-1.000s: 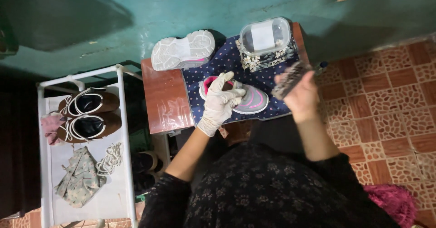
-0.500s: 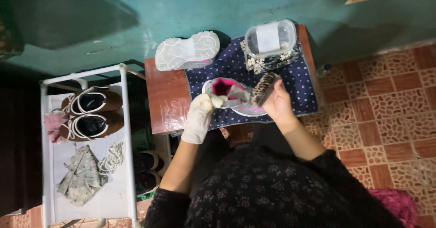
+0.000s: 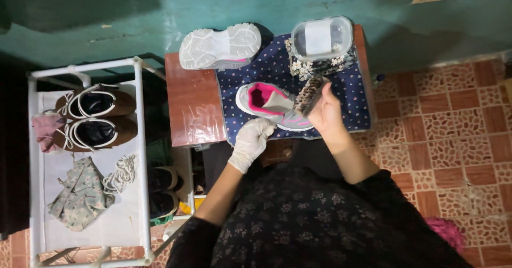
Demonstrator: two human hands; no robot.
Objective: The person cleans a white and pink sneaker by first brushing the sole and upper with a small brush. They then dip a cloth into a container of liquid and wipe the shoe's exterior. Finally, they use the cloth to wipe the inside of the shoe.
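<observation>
A grey sneaker with a pink lining (image 3: 266, 100) lies on a dark blue dotted cloth (image 3: 349, 100) on a small brown table (image 3: 192, 108). My left hand (image 3: 250, 140), in a white glove, holds the sneaker's near side. My right hand (image 3: 325, 110), bare, grips a bristle brush (image 3: 310, 93) laid against the shoe's toe end. The matching sneaker (image 3: 218, 46) lies sole up at the table's far left corner.
A clear lidded container (image 3: 322, 38) stands at the table's far right. To the left stands a white rack (image 3: 140, 156) with brown shoes (image 3: 93, 118), laces and a folded cloth. Dark shoes sit below the table. Tiled floor lies right; a teal wall is behind.
My right hand brought the brush from the right onto the shoe. My left hand slid from on top of the sneaker down to its near side.
</observation>
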